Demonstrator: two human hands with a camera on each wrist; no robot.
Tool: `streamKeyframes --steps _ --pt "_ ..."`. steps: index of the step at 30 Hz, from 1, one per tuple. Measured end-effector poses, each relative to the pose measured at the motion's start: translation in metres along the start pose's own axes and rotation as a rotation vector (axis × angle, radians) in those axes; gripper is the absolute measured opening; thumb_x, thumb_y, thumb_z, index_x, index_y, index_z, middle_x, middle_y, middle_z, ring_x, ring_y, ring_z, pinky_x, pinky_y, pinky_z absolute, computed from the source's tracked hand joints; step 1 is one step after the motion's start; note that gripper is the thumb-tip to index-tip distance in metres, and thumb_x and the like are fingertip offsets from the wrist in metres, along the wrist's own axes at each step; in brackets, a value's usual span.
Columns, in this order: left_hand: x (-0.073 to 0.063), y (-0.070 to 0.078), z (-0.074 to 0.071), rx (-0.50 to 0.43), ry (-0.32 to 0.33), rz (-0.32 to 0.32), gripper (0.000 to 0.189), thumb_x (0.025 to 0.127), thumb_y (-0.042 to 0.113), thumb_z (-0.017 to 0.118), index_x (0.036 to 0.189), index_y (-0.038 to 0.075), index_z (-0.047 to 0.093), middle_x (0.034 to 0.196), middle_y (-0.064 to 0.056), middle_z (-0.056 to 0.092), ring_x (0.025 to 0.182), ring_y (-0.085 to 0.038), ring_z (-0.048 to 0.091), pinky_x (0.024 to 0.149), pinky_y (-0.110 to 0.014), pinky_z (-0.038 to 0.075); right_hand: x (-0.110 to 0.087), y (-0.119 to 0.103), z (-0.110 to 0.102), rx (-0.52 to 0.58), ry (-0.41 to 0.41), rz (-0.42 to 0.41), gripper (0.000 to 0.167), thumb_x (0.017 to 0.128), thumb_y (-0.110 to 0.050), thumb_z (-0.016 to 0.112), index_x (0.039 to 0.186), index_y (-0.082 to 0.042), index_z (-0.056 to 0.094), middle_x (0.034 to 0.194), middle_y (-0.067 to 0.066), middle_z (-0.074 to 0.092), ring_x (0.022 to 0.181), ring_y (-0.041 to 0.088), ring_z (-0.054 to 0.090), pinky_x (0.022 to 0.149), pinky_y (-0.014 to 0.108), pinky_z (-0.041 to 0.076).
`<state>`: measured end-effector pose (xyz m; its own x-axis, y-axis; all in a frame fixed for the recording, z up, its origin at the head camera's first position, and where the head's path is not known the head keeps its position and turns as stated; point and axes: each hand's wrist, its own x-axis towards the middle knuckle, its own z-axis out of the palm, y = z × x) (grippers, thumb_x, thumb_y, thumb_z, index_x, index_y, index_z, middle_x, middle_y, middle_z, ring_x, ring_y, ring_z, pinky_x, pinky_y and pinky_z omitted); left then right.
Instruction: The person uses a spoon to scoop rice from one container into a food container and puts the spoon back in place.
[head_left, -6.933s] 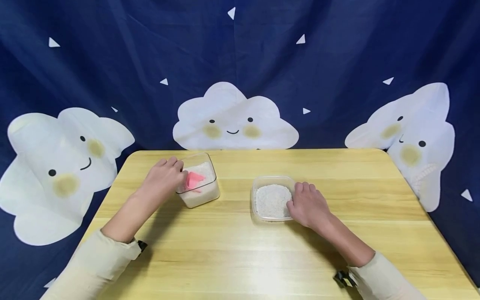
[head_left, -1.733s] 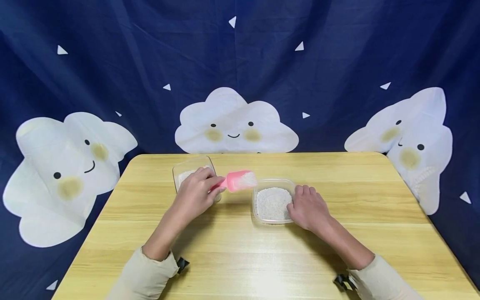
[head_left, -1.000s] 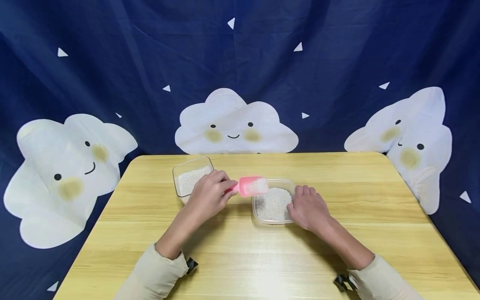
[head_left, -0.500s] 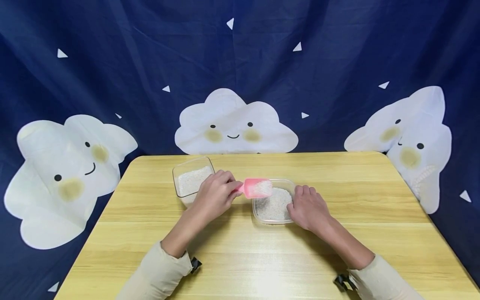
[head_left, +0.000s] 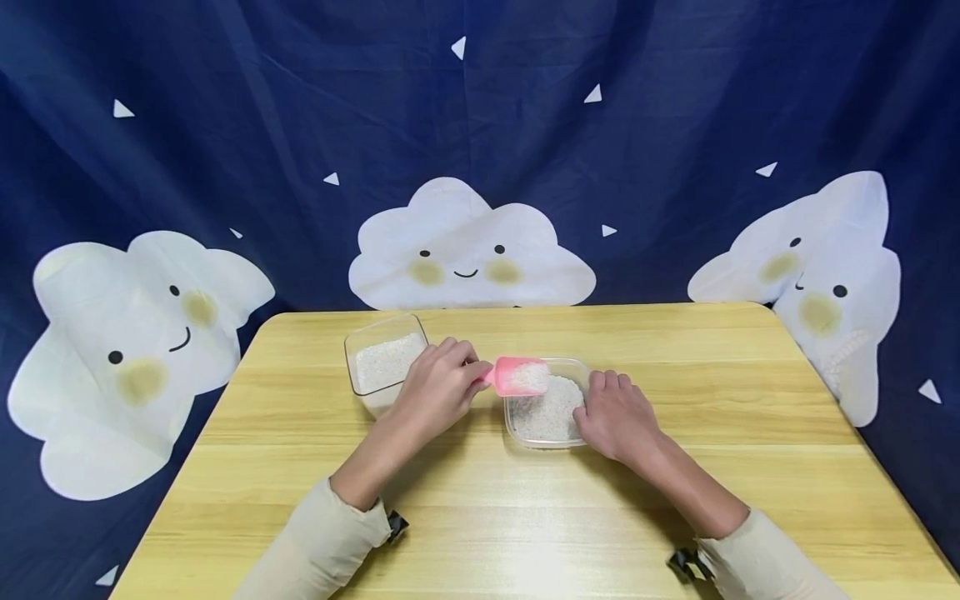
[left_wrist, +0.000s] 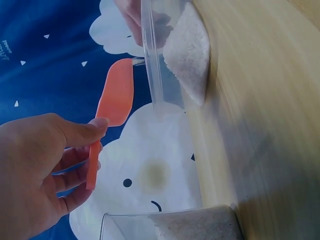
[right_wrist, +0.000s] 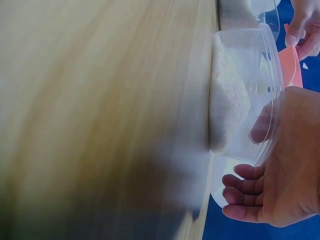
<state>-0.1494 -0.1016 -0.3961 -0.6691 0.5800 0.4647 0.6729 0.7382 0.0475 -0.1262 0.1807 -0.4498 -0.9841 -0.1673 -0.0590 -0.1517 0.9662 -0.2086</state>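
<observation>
My left hand [head_left: 438, 387] pinches the handle of a pink scoop [head_left: 504, 377] between thumb and fingers. White grains that look like rice [head_left: 531, 377] lie in the scoop's bowl. It hovers over the left part of a clear plastic container [head_left: 551, 444], above the rim in the left wrist view. A mound of rice [head_left: 551, 408] fills that container's bottom. My right hand [head_left: 618, 417] grips its right side; in the right wrist view the thumb is inside the wall and the fingers outside. Beside my left forearm stands a taller clear container [head_left: 390, 327], also holding rice.
Both containers stand on a light wooden table [head_left: 480, 517] with rounded far corners. Behind it hangs a dark blue curtain [head_left: 525, 125] with white clouds. A black strap piece [head_left: 397, 527] shows at the left sleeve, another [head_left: 686, 567] at the right.
Earlier the scoop was down in the taller container. My left hand has lifted it out with rice and carried it right, sliding slightly farther in the last second. My right hand stays put.
</observation>
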Motion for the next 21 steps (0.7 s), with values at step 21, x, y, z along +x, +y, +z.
streamKeyframes --steps 21 --pt "0.0035 0.0034 0.0058 0.077 0.009 0.055 0.013 0.092 0.023 0.079 0.102 0.016 0.082 0.095 -0.001 0.072 0.087 -0.018 0.062 0.072 -0.03 0.049 -0.0014 -0.0014 0.0001 0.006 0.005 -0.001 0.028 0.094 -0.023 0.046 0.1 0.004 0.049 0.093 0.016 0.049 0.091 0.035 0.049 0.081 0.048 0.044"
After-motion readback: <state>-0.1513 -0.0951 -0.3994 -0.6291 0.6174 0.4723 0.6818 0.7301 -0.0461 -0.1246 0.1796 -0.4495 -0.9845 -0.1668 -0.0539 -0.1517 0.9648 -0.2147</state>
